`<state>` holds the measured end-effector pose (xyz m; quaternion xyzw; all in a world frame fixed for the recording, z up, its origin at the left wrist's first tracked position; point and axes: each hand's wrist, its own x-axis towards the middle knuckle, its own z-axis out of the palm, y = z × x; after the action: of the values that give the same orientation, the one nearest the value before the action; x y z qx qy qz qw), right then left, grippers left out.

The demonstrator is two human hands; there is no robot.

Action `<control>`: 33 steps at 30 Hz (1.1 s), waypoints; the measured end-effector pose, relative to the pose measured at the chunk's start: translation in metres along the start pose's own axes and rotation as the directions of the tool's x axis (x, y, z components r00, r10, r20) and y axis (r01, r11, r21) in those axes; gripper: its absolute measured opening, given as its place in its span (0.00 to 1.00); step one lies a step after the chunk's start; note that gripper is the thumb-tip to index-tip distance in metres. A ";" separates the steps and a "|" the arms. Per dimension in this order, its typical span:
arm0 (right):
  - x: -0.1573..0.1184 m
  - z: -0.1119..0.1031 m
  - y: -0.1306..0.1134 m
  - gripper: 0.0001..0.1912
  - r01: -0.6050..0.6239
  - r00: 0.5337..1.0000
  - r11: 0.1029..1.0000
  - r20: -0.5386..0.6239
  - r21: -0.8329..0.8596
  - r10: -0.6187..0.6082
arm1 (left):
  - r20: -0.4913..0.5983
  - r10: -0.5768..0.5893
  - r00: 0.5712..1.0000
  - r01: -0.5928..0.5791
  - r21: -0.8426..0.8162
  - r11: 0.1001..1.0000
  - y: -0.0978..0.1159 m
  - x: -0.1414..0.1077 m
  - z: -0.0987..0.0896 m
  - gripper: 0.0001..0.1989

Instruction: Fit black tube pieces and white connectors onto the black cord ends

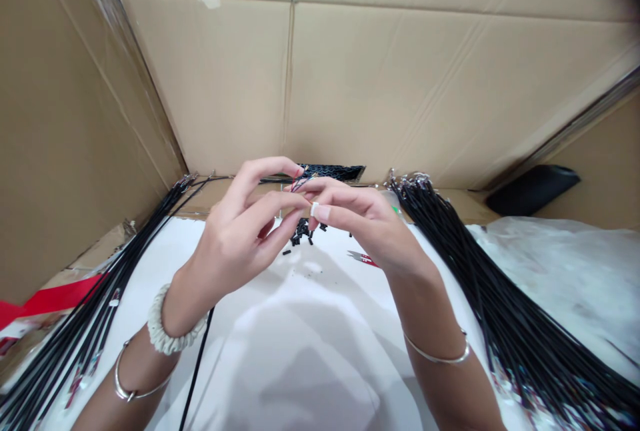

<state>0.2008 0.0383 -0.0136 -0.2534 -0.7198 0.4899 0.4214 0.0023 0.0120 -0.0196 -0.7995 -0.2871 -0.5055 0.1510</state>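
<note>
My right hand [367,221] pinches a small white plastic connector [315,209] between thumb and fingers. Close against it, my left hand [245,224] has its thumb and a finger pressed together on a thin wire by the connector, while its index finger arches above. Several fine coloured wires [299,183] fan out between the two hands, partly hidden by fingers. A black cable [197,364] runs down the table from beneath my left wrist. Short black tube pieces [301,232] lie just beyond the hands, and small red-handled snips [364,258] lie beside my right hand.
Bundles of black cables lie left [150,224] and right [465,258] on the white table surface [280,364]. Cardboard walls [380,84] enclose the back and sides. A dark pouch-like object [533,190] and clear plastic sheeting [565,271] are at the right; a red strip [55,298] is left.
</note>
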 end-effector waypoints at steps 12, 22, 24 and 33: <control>-0.001 0.006 0.001 0.12 0.051 0.998 0.999 0.021 -0.010 -0.051 | -0.044 -0.056 0.997 0.056 0.016 0.998 0.002 -0.001 0.001 0.05; -0.003 0.007 -0.002 0.14 0.065 0.997 0.998 0.039 -0.015 -0.065 | -0.067 -0.066 0.996 0.066 0.011 0.998 0.003 -0.002 0.001 0.07; -0.003 0.007 -0.001 0.14 0.068 0.997 0.997 0.027 -0.027 -0.068 | -0.061 -0.068 0.996 0.070 0.016 0.997 0.003 -0.002 0.000 0.08; -0.003 0.010 0.002 0.14 0.129 0.992 0.988 -0.001 -0.084 -0.129 | -0.079 -0.024 0.997 0.027 0.036 0.999 0.002 -0.002 0.003 0.06</control>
<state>0.1937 0.0320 -0.0184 -0.2255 -0.7532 0.4300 0.4437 0.0051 0.0117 -0.0222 -0.7724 -0.3006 -0.5329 0.1703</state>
